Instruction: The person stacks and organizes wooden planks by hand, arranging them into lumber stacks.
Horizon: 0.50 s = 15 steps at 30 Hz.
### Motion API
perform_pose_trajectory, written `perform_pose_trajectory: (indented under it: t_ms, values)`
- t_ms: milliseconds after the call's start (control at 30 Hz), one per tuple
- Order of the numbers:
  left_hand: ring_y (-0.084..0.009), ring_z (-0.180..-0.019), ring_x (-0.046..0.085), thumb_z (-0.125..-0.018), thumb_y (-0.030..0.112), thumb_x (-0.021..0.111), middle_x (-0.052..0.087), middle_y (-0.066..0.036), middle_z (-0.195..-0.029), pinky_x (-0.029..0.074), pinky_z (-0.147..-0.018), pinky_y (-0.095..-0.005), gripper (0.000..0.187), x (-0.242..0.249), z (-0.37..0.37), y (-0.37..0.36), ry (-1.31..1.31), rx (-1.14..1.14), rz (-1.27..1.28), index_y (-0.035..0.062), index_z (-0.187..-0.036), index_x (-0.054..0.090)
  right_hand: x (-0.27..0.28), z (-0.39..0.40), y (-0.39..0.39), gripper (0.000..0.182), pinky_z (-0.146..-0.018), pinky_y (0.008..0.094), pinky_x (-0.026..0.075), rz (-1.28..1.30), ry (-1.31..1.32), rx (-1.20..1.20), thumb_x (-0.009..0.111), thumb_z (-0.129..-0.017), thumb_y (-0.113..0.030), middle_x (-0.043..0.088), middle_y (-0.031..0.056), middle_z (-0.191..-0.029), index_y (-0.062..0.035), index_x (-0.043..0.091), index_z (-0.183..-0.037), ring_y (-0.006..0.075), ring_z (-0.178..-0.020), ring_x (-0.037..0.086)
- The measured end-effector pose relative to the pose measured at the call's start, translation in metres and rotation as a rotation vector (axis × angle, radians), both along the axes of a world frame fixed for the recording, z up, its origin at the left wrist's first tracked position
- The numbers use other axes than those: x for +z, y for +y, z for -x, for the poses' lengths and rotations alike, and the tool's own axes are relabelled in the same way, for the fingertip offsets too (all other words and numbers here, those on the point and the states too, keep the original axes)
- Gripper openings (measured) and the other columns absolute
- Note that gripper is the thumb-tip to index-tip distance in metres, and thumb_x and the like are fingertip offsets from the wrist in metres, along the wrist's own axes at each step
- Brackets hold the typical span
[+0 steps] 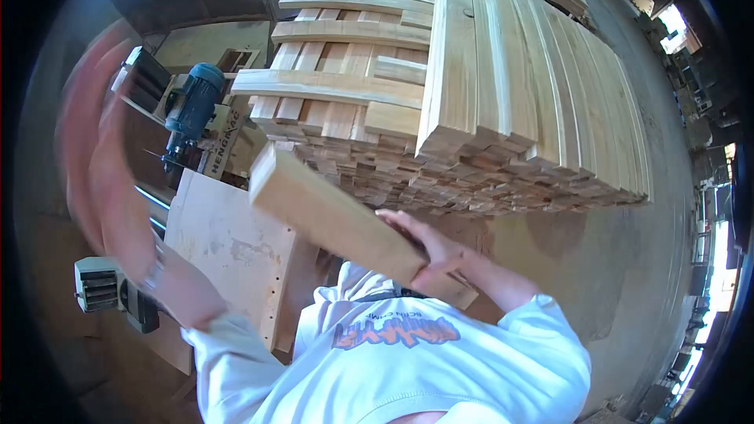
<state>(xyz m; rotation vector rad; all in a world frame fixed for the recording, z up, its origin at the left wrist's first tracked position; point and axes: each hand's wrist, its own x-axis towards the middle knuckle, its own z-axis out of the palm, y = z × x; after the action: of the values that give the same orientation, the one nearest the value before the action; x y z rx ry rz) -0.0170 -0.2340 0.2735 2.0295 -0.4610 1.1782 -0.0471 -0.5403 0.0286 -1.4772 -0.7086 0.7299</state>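
Observation:
My right hand (440, 255) is closed around a thick wooden board (330, 212) near its lower end. The board slants across the front of my body, its far end up and to the left. Off to the left, my left hand (98, 149) is raised and blurred by motion. Its fingers look stretched out, with nothing visible in them. Nearest to that hand are a blue motor (198, 100) and the machine below it.
Ahead stands a large stack of wooden boards (534, 71), with several crosswise strips (338, 86) on its left part. A pale panel (228, 239) lies at my left, beside a grey boxy device (102, 286). Concrete floor (620, 283) stretches away to the right.

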Motion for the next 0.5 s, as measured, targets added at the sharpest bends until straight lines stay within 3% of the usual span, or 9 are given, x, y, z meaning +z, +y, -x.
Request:
perform_pose_trajectory:
  t_ms: [33, 67, 133, 167, 267, 300, 367, 467, 500]
  values:
    - [-0.0311, -0.122, 0.053, -0.096, 0.029, 0.044, 0.055, -0.021, -0.131, 0.039, -0.105, -0.0397, 0.045, -0.014, 0.016, 0.007, -0.185, 0.134, 0.063, -0.0057, -0.123, 0.055, 0.017, -0.005, 0.01, 0.13, -0.113, 0.0387, 0.026, -0.002, 0.006, -0.008, 0.088, -0.048, -0.046, 0.039, 0.0171, -0.141, 0.0004, 0.022, -0.149, 0.0286, -0.134, 0.037]
    - [-0.0312, -0.122, 0.052, -0.097, 0.031, 0.043, 0.054, -0.022, -0.132, 0.039, -0.105, -0.0412, 0.048, -0.042, 0.023, 0.028, -0.291, 0.034, 0.222, -0.0051, -0.127, 0.051, 0.039, -0.01, 0.021, 0.129, -0.113, 0.038, 0.026, -0.106, 0.112, -0.037, 0.088, -0.049, -0.045, 0.039, 0.0165, -0.141, 0.0, 0.022, -0.15, 0.0272, -0.134, 0.038]
    - [-0.03, -0.13, 0.044, -0.079, 0.049, 0.071, 0.047, -0.018, -0.139, 0.037, -0.105, -0.0426, 0.08, -0.086, 0.044, -0.004, 0.191, -0.149, 0.367, -0.0013, -0.135, 0.043, 0.086, -0.022, 0.043, 0.124, -0.113, 0.0373, 0.027, -0.259, 0.223, -0.151, 0.086, -0.052, -0.044, 0.041, 0.0161, -0.14, -0.0001, 0.023, -0.149, 0.0252, -0.132, 0.04]
    - [-0.0286, -0.132, 0.041, -0.07, 0.055, 0.078, 0.044, -0.017, -0.141, 0.036, -0.105, -0.0425, 0.099, -0.107, 0.041, -0.022, 0.245, -0.157, 0.109, 0.0013, -0.142, 0.037, 0.108, -0.027, 0.055, 0.118, -0.112, 0.0375, 0.028, -0.277, 0.202, -0.234, 0.085, -0.056, -0.044, 0.044, 0.0164, -0.138, 0.0001, 0.026, -0.148, 0.0246, -0.13, 0.042]
    - [-0.026, -0.128, 0.046, -0.073, 0.049, 0.077, 0.045, -0.016, -0.14, 0.039, -0.102, -0.0384, 0.102, -0.109, 0.015, -0.057, 0.888, -0.699, 0.679, 0.0022, -0.149, 0.027, 0.144, -0.048, 0.086, 0.103, -0.109, 0.0384, 0.032, -0.279, 0.129, -0.39, 0.081, -0.065, -0.044, 0.049, 0.0172, -0.132, 0.0002, 0.032, -0.143, 0.0232, -0.126, 0.047]
    - [-0.0249, -0.124, 0.049, -0.073, 0.047, 0.077, 0.046, -0.015, -0.139, 0.041, -0.099, -0.0368, 0.104, -0.103, -0.006, -0.061, 0.865, -0.837, 0.809, 0.0016, -0.15, 0.024, 0.147, -0.063, 0.096, 0.093, -0.106, 0.0398, 0.035, -0.41, 0.211, -0.413, 0.078, -0.07, -0.044, 0.052, 0.0185, -0.128, 0.001, 0.035, -0.14, 0.0248, -0.122, 0.049]
    - [-0.0169, -0.106, 0.056, -0.08, 0.033, 0.069, 0.054, -0.012, -0.126, 0.045, -0.09, -0.0292, 0.089, -0.087, -0.035, -0.062, 0.819, -0.768, 0.766, -0.0002, -0.15, 0.026, 0.157, -0.089, 0.095, 0.084, -0.104, 0.0413, 0.037, -0.56, 0.281, -0.429, 0.075, -0.076, -0.044, 0.054, 0.0197, -0.124, 0.0017, 0.038, -0.136, 0.0263, -0.119, 0.051]
    - [-0.0155, -0.1, 0.06, -0.082, 0.03, 0.063, 0.059, -0.01, -0.116, 0.048, -0.084, -0.0275, 0.075, -0.077, -0.083, -0.072, 0.846, -0.827, 0.749, -0.0004, -0.145, 0.035, 0.194, -0.089, 0.07, 0.083, -0.105, 0.0469, 0.037, -0.257, -0.328, -0.615, 0.068, -0.081, -0.055, 0.051, 0.0275, -0.126, 0.0061, 0.042, -0.131, 0.0366, -0.122, 0.049]
    - [-0.0152, -0.094, 0.061, -0.083, 0.031, 0.061, 0.062, -0.009, -0.11, 0.05, -0.079, -0.028, 0.065, -0.072, -0.094, -0.078, 0.94, -0.818, 0.847, 0.0, -0.137, 0.044, 0.206, -0.073, 0.047, 0.083, -0.106, 0.0447, 0.037, -0.076, -0.648, -0.622, 0.07, -0.081, -0.053, 0.05, 0.0248, -0.131, 0.0033, 0.042, -0.135, 0.0342, -0.124, 0.05]
